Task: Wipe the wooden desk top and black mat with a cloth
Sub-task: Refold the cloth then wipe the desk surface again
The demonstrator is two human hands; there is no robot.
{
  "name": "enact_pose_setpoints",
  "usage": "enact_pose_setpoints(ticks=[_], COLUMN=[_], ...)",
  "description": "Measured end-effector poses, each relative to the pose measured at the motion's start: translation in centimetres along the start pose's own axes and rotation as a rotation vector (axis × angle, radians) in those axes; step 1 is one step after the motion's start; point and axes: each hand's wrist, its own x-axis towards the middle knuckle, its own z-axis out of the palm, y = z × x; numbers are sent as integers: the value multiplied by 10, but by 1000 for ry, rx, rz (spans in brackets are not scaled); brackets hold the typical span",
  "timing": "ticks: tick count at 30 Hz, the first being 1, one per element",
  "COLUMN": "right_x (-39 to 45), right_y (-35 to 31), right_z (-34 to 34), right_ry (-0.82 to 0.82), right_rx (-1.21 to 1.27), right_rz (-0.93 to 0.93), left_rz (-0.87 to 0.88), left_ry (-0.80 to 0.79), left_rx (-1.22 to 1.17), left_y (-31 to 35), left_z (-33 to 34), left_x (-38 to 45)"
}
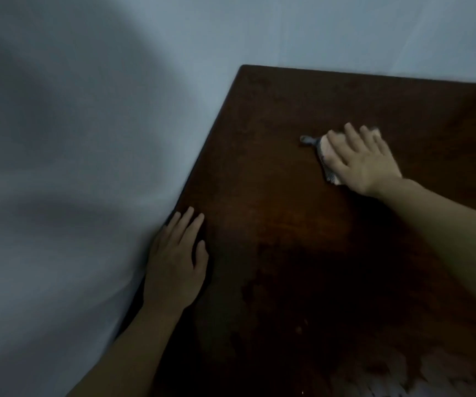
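Wooden desk top under both hands. Cloth pinned beneath flat right hand, corner poking out toward left hand. Left hand lay flat, empty, well apart.

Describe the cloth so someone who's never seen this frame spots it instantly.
Find the dark wooden desk top set in the corner of pale walls. Toward its far right, the right hand presses flat on the cloth: the only pale, crumpled thing on the wood, with a twisted grey corner poking left.
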Motion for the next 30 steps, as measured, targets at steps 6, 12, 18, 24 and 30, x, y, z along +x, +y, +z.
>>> enact_pose_setpoints(ticks=[6,12,18,24,30], right_x=[-32,-134,-88,-63,-135], right_y=[-67,-77,52,89,46], right_z=[8,22,14,6,18], right_ry=[-45,-52,-11,-64,-44], right_rx=[24,-20,6,64,19], right_rz=[-9,-464,-79,196,-258], left_rz=[31,127,125,131,97], left_ry=[25,-26,-176,-176,-232], left_rx=[62,131,-69,-156,-123], left_y=[-5,19,103,177,200], left_z=[0,-9,10,40,62], left_x=[0,7,39,72,86])
